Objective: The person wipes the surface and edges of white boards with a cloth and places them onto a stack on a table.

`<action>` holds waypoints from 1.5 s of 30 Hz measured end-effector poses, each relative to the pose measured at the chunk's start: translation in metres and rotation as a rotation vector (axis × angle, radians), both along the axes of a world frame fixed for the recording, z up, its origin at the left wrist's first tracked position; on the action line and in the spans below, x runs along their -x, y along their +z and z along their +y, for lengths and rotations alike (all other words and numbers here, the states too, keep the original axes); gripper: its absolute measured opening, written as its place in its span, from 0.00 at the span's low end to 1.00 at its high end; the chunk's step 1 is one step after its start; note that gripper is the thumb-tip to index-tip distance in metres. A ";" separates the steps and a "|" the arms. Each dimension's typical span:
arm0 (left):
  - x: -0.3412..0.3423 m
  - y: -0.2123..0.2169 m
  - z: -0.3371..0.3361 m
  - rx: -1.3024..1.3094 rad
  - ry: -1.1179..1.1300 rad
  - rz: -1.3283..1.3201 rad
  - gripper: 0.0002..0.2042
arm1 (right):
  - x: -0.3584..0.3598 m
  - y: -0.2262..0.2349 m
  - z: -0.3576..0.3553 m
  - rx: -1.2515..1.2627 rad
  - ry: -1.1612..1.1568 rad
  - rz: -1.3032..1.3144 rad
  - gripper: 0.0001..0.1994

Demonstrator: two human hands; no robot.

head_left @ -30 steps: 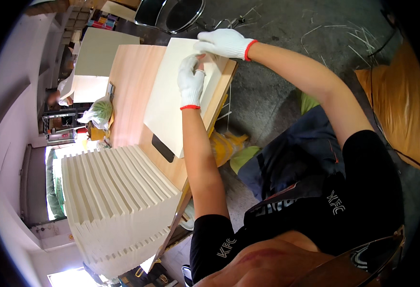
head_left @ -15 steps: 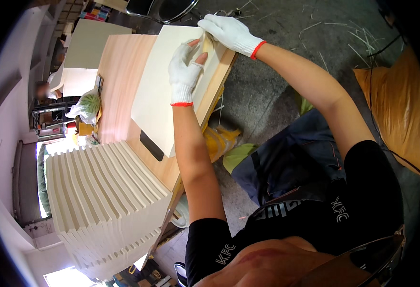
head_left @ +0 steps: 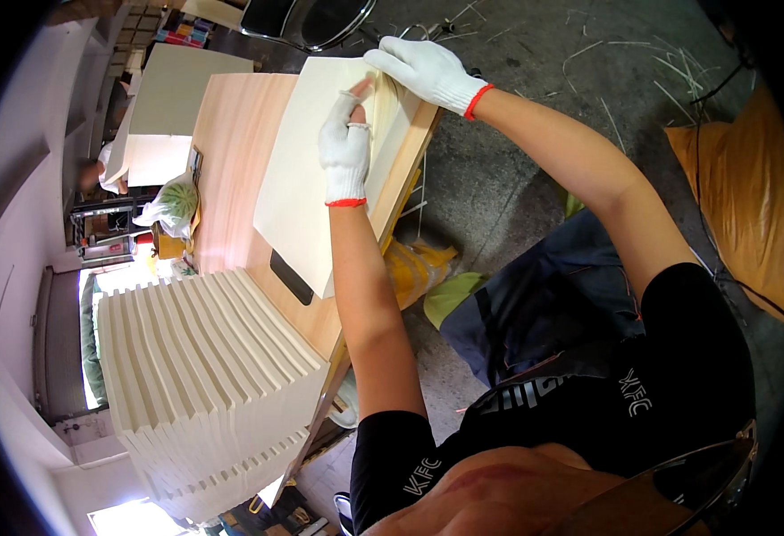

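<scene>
A stack of large cream-white paper sheets (head_left: 298,170) lies on the wooden table, its near edge curling up a little. My left hand (head_left: 345,152), in a white glove with bare thumb and fingertip showing, rests over that edge. Its thumb and forefinger are stretched out and apart, and its other fingers are hidden. At the stack's far right corner, my right hand (head_left: 427,73) is in a white glove with a red cuff. Its fingers close round the lifted edge of the sheets, partly out of sight.
A tall pile of cream sheets (head_left: 204,348) in staggered bundles stands at the near left of the wooden table (head_left: 231,143). A dark flat object (head_left: 291,278) lies by the sheets. Beyond are a bagged watermelon (head_left: 176,198) and a black chair (head_left: 311,22). Offcuts (head_left: 682,76) litter the floor.
My left thumb and forefinger have drawn slightly back from the curled edge and closer together. My right hand stays at the corner. The whole view has shifted slightly.
</scene>
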State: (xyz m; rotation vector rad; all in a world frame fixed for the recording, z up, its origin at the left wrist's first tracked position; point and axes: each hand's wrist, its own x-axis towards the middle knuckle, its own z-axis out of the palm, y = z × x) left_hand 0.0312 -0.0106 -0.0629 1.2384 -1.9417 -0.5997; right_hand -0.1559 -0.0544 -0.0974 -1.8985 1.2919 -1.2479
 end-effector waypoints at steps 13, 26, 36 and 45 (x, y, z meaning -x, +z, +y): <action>0.007 -0.007 0.000 -0.010 0.046 0.113 0.15 | 0.001 -0.001 0.000 -0.017 0.003 0.009 0.23; 0.012 0.000 0.005 -0.083 0.074 -0.027 0.16 | -0.002 -0.015 -0.008 0.244 -0.071 0.041 0.21; 0.009 0.002 0.003 -0.028 0.044 -0.082 0.14 | 0.001 -0.006 -0.001 0.121 -0.054 -0.009 0.23; 0.011 0.002 0.006 -0.084 0.063 -0.052 0.15 | 0.000 -0.007 0.000 0.124 -0.046 -0.023 0.23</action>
